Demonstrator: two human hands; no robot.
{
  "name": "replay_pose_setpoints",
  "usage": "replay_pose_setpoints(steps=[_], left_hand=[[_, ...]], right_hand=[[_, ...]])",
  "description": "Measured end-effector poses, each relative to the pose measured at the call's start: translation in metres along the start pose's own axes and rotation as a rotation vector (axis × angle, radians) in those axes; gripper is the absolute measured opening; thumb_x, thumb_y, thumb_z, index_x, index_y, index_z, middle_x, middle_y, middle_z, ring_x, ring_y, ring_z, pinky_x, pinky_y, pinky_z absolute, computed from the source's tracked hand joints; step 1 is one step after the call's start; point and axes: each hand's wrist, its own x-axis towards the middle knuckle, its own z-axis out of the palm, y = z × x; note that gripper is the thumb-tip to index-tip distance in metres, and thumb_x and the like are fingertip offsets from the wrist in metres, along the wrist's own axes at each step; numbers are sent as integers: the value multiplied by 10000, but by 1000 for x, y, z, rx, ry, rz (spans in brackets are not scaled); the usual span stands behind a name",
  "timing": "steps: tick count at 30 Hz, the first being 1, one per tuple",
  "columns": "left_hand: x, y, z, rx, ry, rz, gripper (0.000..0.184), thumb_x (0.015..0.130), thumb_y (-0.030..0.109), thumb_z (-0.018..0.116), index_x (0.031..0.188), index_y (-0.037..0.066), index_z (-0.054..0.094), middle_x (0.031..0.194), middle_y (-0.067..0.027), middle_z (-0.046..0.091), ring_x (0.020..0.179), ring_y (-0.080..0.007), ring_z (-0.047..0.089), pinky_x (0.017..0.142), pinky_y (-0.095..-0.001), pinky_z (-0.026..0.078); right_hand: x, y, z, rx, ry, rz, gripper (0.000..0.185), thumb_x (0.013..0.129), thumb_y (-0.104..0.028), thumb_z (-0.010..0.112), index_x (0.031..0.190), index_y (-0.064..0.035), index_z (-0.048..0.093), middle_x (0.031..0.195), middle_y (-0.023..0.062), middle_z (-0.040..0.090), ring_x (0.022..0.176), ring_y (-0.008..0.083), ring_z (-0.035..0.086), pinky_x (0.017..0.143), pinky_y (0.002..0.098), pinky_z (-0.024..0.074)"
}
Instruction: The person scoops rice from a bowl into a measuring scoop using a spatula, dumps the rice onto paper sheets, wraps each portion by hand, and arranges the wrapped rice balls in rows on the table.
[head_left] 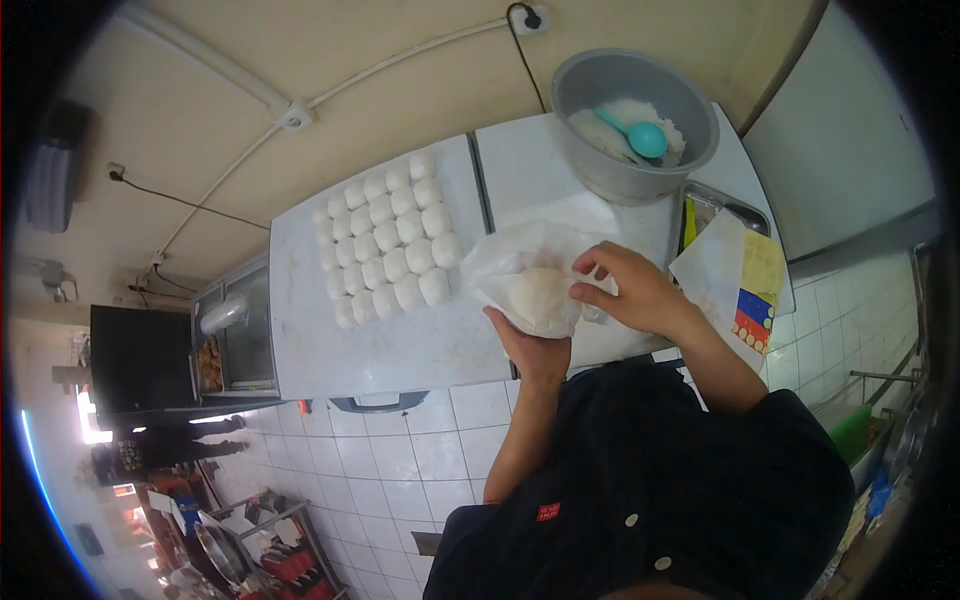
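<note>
My left hand (pixel 537 352) is wrapped around the underside of a clear plastic bag (pixel 490 262) with a pale cream, dough-like lump (pixel 541 298) inside. The bag's loose, crinkled mouth spreads over the table beyond the hand. At the bag's right side is my right hand (pixel 632 288), its fingers bent and its thumb apart from the index finger. Its fingertips are at the plastic, and no grip on it shows. Left of the bag, round white dough balls (pixel 385 237) sit in close rows on the white table (pixel 330 365).
A grey tub (pixel 575 95) of white powder with a turquoise scoop (pixel 645 138) stands at the back right. Near it lie a metal tray (pixel 735 203) and a printed paper packet (pixel 752 300). A metal-framed case (pixel 240 345) adjoins the table's left end. Another person (pixel 150 450) stands far left.
</note>
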Motion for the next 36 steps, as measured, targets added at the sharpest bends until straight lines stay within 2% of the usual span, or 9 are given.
replay_pose_setpoints(steps=[3,7,14,18,21,22,25,29,36], left_hand=[[5,-9,-3,-17,42,22,770,1057,702,217,1559,146,394,1478,-80,540,1383,-301,504,1155,-469,396],[13,-21,-7,-1,137,68,779,1053,708,220,1578,154,375,1524,-86,510,1417,-314,479,1169,-465,395],[41,-61,-40,-309,-133,-62,832,1042,716,255,1612,113,322,1617,-111,421,1476,-322,419,1231,-461,338],[43,-59,-9,-284,-135,-92,833,1042,710,261,1613,106,318,1620,-116,415,1480,-323,413,1233,-465,334],[42,-58,-6,-315,-128,-84,833,1043,707,266,1614,102,315,1623,-120,411,1484,-323,409,1235,-468,331],[43,-58,-4,-319,-129,-81,833,1043,705,268,1614,100,314,1624,-121,409,1485,-324,407,1235,-469,330],[39,-59,-5,-339,-118,-58,834,1043,701,273,1615,96,311,1627,-124,405,1488,-324,402,1237,-472,327],[29,-58,-11,-382,-88,-5,835,1044,696,280,1617,90,307,1631,-129,399,1493,-325,396,1239,-476,323],[12,-46,-17,-420,-62,78,836,1045,687,291,1619,79,300,1638,-138,388,1501,-327,386,1244,-484,317]], right_hand=[[-5,10,0,181,-64,5,176,957,-190,724,981,-31,652,986,93,626,889,254,627,780,363,489],[-14,2,7,-19,46,-229,161,896,-191,752,942,-67,661,1039,86,618,975,283,610,841,400,463],[-38,-15,30,-510,-266,-689,139,897,-257,720,938,-129,685,1068,76,613,1064,270,595,949,440,440],[11,-2,-42,-69,-178,-715,162,933,-279,709,983,-130,674,1030,48,622,1027,274,609,922,417,453],[130,59,-125,-254,110,-548,166,996,-233,635,981,-68,636,974,106,612,939,323,618,817,431,471],[169,72,-151,-306,102,-397,140,947,-209,663,972,-72,676,950,134,640,928,373,633,816,491,495],[287,235,-178,-492,-182,-87,208,962,-194,653,1096,-43,706,1084,194,712,1019,387,679,837,477,537],[350,361,-142,-859,-202,190,288,925,-210,675,1143,-26,716,1136,223,724,1070,397,691,890,491,557],[349,368,-104,-998,-136,203,337,822,-87,750,1150,-18,713,1209,238,704,1130,397,687,926,500,569]])
